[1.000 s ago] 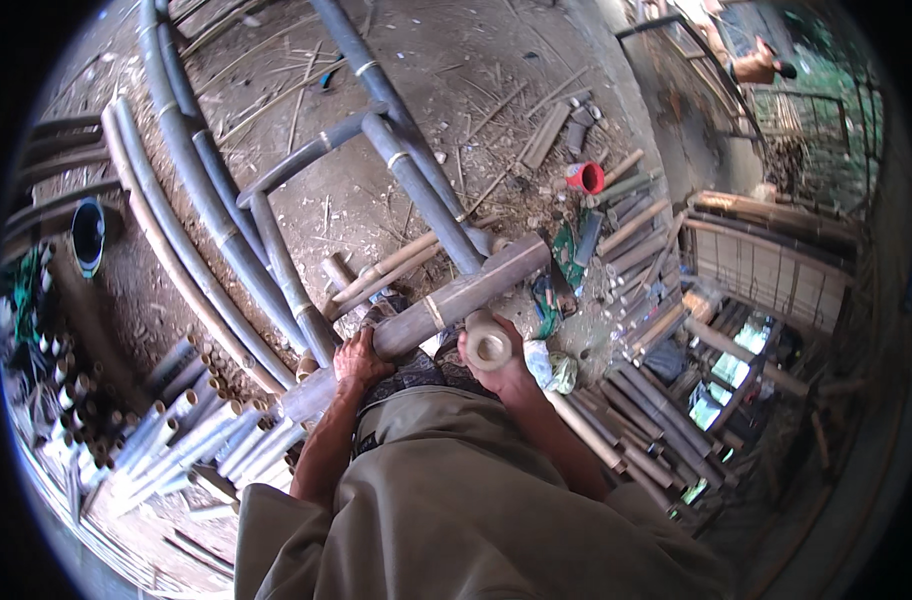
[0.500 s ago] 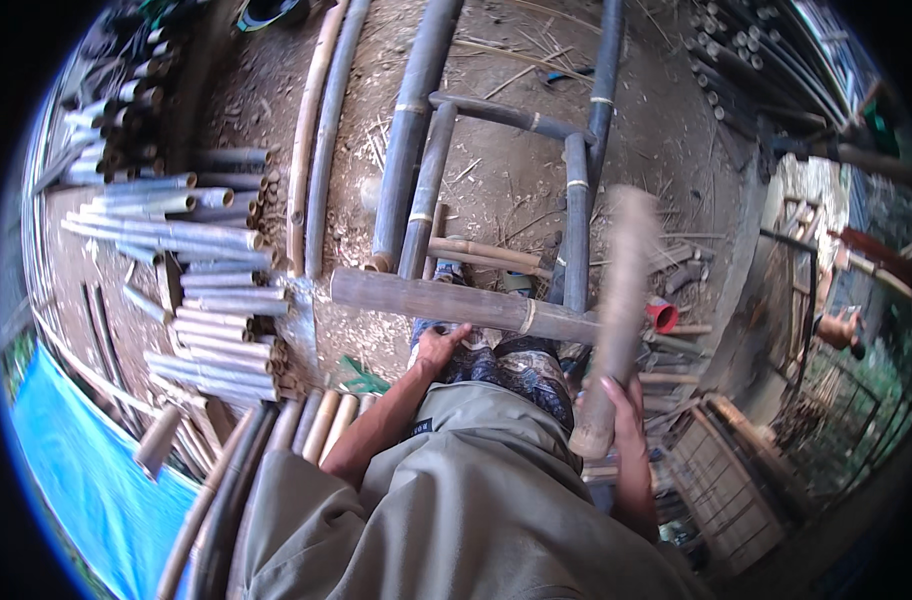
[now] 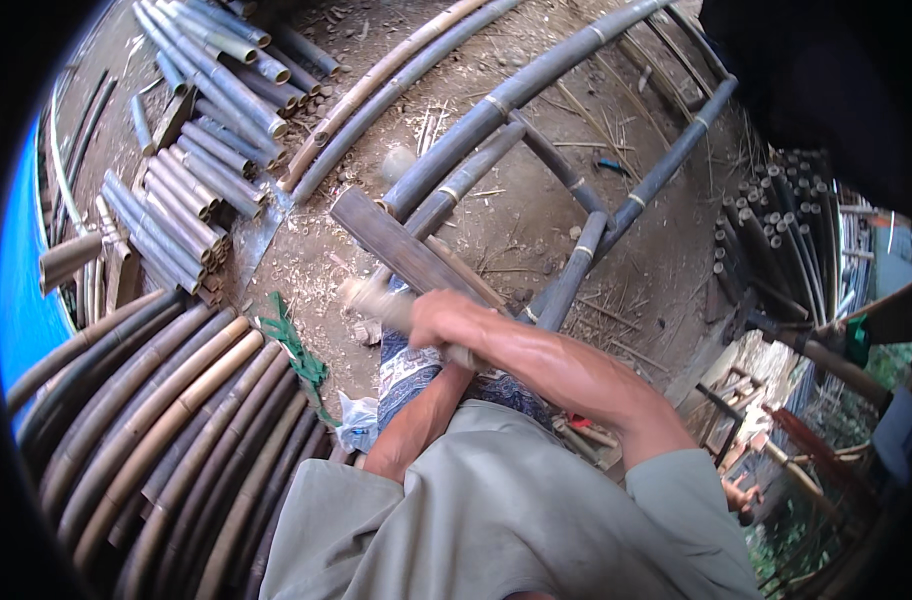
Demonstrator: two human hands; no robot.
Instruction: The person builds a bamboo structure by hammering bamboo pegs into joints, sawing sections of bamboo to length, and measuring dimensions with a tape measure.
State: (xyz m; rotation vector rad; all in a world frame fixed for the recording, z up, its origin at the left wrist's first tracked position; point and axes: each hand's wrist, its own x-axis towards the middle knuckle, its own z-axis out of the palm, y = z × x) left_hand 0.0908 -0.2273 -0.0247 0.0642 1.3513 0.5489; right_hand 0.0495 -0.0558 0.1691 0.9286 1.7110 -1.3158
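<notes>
My right hand (image 3: 438, 318) is closed around a thick wooden club (image 3: 376, 303), blurred by motion. The arm reaches across my body, so the club lies low over the near end of a bamboo frame (image 3: 551, 78). Just beyond the club, a wide dark bamboo crosspiece (image 3: 401, 245) runs at a slant across the frame's near end. My left hand (image 3: 456, 375) is under my right forearm by the crosspiece; its fingers are hidden. The frame's long poles and rungs stretch away to the far right.
Stacks of cut bamboo (image 3: 181, 200) lie on the dirt floor at left. Several long poles (image 3: 176, 430) fill the near left, beside green netting (image 3: 296, 350) and a plastic bag (image 3: 358, 420). More bamboo (image 3: 776, 240) stands bundled at right. Another person's hand (image 3: 741, 495) shows at far right.
My right hand has swung the club from the right side across to the left, over my left arm. The view has turned, and my left hand's fingers are now hidden.
</notes>
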